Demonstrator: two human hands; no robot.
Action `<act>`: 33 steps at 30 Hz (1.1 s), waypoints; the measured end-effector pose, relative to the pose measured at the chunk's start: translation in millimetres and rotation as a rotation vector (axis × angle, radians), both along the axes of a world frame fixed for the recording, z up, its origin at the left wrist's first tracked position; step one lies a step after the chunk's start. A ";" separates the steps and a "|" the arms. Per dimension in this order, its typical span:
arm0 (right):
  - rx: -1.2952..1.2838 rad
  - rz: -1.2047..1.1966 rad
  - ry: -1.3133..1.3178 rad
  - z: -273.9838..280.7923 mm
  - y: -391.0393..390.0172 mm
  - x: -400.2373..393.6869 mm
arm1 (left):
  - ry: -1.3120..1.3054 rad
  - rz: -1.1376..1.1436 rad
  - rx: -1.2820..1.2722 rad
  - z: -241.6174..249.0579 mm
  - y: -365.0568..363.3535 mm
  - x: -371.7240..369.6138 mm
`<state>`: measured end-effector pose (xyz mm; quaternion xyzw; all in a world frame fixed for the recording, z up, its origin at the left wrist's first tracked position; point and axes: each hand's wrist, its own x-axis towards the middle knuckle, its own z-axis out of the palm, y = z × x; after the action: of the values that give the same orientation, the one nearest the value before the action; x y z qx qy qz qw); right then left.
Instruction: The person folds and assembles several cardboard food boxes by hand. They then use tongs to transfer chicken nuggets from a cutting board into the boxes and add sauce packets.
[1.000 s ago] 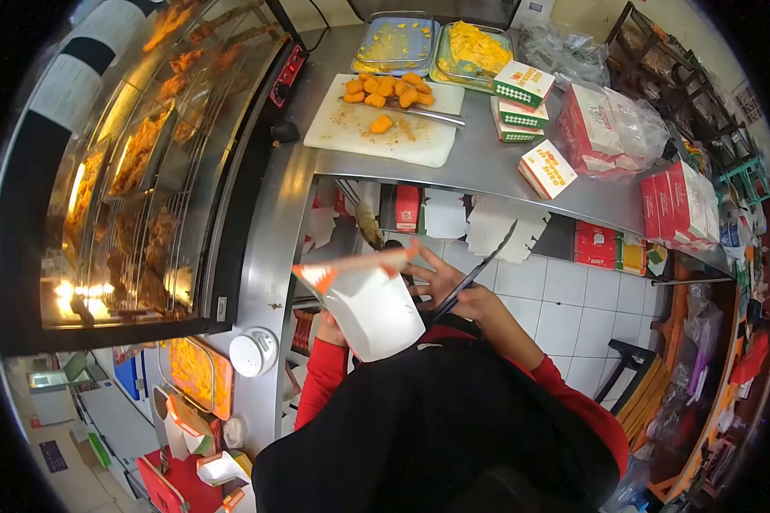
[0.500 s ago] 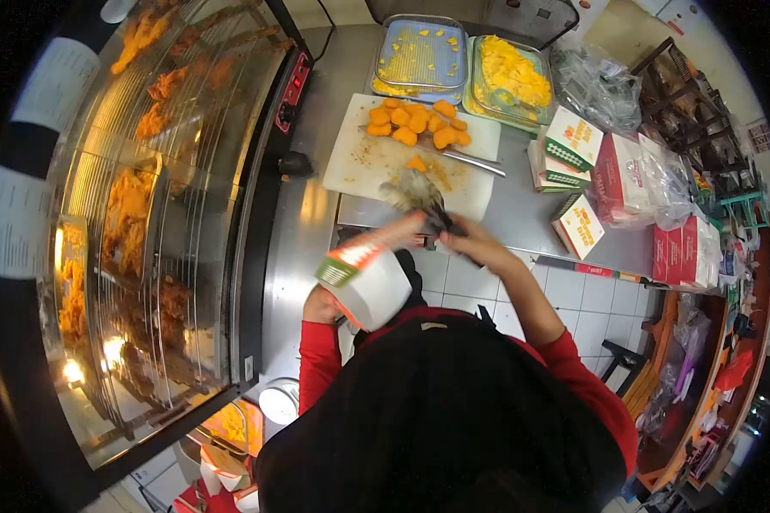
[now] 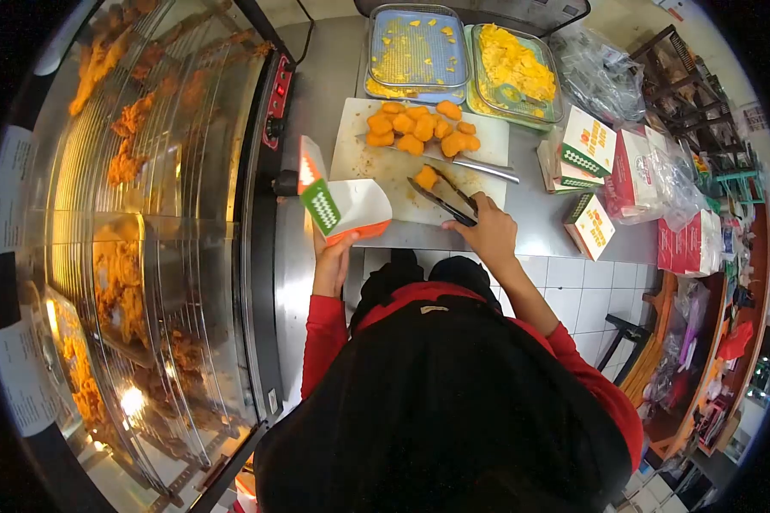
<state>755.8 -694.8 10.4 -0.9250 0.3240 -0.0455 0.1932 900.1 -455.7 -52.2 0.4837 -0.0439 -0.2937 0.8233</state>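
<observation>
- The left hand (image 3: 332,261) grips an open paper box (image 3: 347,205) from below, holding it up at the near edge of the steel counter (image 3: 530,218), just left of the cutting board (image 3: 385,167).
- The right hand (image 3: 490,229) is clenched around black tongs (image 3: 441,199), whose tips close on one orange nugget (image 3: 426,178) lying on the board.
- More nuggets (image 3: 419,128) sit in a cluster at the far side of the board, with a knife (image 3: 475,164) lying just beside them.
- Two trays (image 3: 419,51) stand behind the board, the right one heaped with yellow food.
- Closed cartons (image 3: 592,141) and plastic-wrapped packs (image 3: 659,175) crowd the counter to the right.
- A glass warmer (image 3: 145,171) holding fried chicken stands to the left.
</observation>
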 end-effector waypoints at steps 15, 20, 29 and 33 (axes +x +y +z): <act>-0.458 0.153 -0.051 26.2 -55.5 64.3 | -0.681 -0.048 0.341 25.0 -34.6 6.3; -0.520 0.306 0.026 30.1 -78.6 76.7 | -1.009 -0.065 0.668 41.6 -28.3 19.1; -0.121 0.344 -0.088 64.2 -51.3 44.7 | -0.286 0.086 0.414 22.3 -44.1 10.7; -0.176 0.308 -0.085 58.4 -50.6 48.0 | -0.288 0.280 0.366 26.2 -54.4 12.8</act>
<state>803.8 -745.4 68.9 -0.9743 0.1649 -0.0825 0.1294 912.8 -510.1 -26.0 0.6625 -0.0395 -0.1081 0.7401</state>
